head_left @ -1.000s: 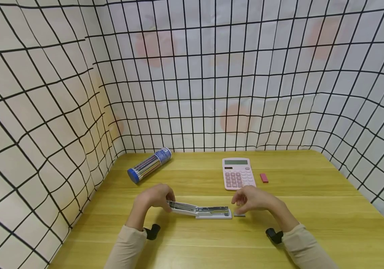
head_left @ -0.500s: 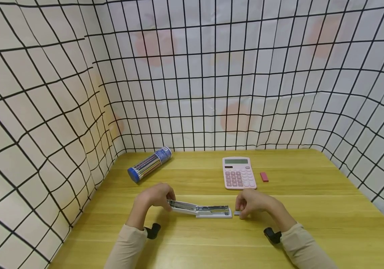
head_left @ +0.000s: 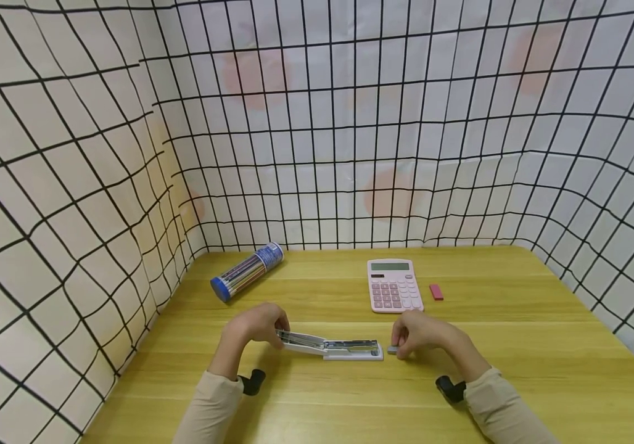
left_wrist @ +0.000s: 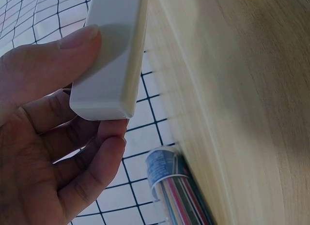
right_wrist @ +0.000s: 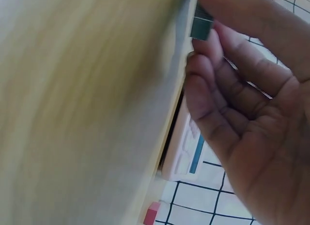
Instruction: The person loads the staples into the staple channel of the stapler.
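Note:
A white stapler [head_left: 353, 351] lies opened out on the wooden table, its metal magazine showing. My left hand [head_left: 256, 323] grips the raised end of its top cover [left_wrist: 109, 65], thumb on the smooth outer face and fingers on the other side. Just right of the stapler's base, my right hand [head_left: 419, 333] pinches a small grey strip of staples [head_left: 392, 349] between thumb and fingers. In the right wrist view the staple strip [right_wrist: 202, 24] looks dark and ridged, and part of it is hidden by the thumb.
Behind the right hand lies a pink calculator [head_left: 395, 287], with a small red eraser-like block [head_left: 436, 292] to its right. A clear tube of pencils with a blue cap [head_left: 247, 271] lies at the back left. Grid-patterned sheets [head_left: 317, 123] wall the table.
My right hand has closed its thumb and fingers on the staple strip, which lay on the table, and now lifts it slightly. My left hand and the stapler stay in place.

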Tool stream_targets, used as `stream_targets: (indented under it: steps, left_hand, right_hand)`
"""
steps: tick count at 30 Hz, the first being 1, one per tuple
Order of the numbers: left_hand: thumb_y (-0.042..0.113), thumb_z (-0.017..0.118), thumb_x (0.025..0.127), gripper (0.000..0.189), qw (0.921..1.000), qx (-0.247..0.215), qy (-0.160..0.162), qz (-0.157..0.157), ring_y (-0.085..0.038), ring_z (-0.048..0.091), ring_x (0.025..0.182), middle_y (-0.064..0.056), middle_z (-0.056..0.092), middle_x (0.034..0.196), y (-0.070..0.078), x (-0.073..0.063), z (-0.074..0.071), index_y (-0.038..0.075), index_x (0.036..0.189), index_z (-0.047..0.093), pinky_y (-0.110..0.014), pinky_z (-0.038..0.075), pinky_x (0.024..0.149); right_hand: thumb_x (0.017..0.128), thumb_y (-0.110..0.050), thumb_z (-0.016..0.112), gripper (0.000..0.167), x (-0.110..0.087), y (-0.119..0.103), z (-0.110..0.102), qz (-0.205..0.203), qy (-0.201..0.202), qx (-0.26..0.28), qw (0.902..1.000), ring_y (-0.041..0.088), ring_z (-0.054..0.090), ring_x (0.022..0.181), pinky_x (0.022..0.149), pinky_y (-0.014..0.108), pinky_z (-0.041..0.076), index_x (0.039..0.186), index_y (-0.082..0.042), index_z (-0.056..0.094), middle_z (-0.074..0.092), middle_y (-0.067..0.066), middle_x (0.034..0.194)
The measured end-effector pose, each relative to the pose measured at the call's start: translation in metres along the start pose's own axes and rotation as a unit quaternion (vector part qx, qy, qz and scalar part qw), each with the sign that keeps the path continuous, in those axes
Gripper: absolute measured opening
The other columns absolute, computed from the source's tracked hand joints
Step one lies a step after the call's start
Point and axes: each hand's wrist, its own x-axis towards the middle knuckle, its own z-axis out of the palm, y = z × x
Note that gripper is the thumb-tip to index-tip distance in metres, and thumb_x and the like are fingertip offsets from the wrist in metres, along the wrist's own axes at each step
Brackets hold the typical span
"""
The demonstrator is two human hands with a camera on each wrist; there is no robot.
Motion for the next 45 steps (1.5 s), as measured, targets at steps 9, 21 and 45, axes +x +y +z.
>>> stream_targets:
  steps: [9,21,45]
  left_hand:
    - [0.005,0.081,0.072,0.02,1.0,0.0,-0.002,-0.002,-0.012,0.054,0.075,0.003,0.064,0.083,0.0,0.0,0.001,0.01,0.089,0.072,-0.031,0.047,0.071]
    - [0.005,0.082,0.072,0.021,1.0,-0.006,0.001,-0.007,-0.013,0.054,0.076,0.002,0.064,0.083,0.0,0.0,0.001,0.01,0.089,0.071,-0.032,0.048,0.072]
    - [0.006,0.082,0.072,0.02,1.0,0.005,0.002,0.002,-0.013,0.054,0.075,0.002,0.065,0.083,0.001,0.0,0.001,0.009,0.088,0.071,-0.032,0.048,0.071]
  right_hand:
    - [0.069,-0.01,0.081,0.014,-0.004,-0.005,-0.005,-0.016,0.015,-0.006,0.9997,0.006,0.053,0.063,0.058,0.02,0.045,0.078,-0.011,0.071,0.062,-0.006,0.07]
    - [0.071,-0.006,0.078,0.011,-0.007,-0.016,-0.011,-0.048,0.028,-0.012,0.9984,0.003,0.053,0.064,0.059,0.019,0.046,0.078,-0.011,0.071,0.063,-0.006,0.07]
    - [0.074,-0.006,0.074,0.011,-0.002,-0.028,-0.004,-0.087,0.05,-0.054,0.9935,0.0,0.049,0.063,0.06,0.019,0.046,0.079,-0.014,0.07,0.059,-0.01,0.07]
